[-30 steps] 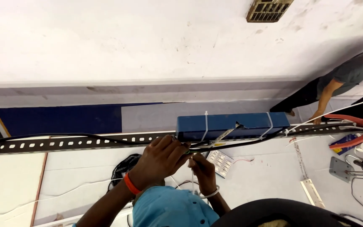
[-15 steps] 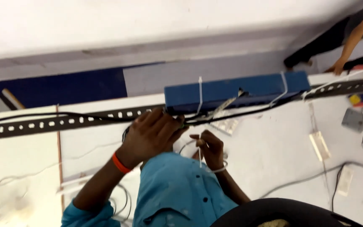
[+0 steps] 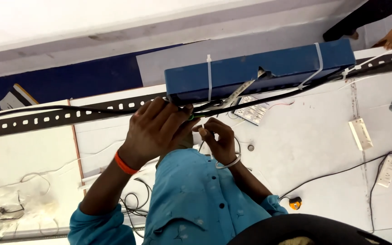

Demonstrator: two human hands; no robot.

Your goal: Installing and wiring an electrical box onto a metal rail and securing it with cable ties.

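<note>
Overhead, both hands (image 3: 184, 134) at black cable (image 3: 268, 97)

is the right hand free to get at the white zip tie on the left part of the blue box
Probably yes: the right hand sits just below the blue box, and nothing but cables crosses the gap up to the white zip tie.

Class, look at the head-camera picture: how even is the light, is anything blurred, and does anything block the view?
Head view: light flat and even, shadows faint; the left hand and right hand by the blue box are fairly sharp; a dark curved shape blocks the bottom edge.
</note>
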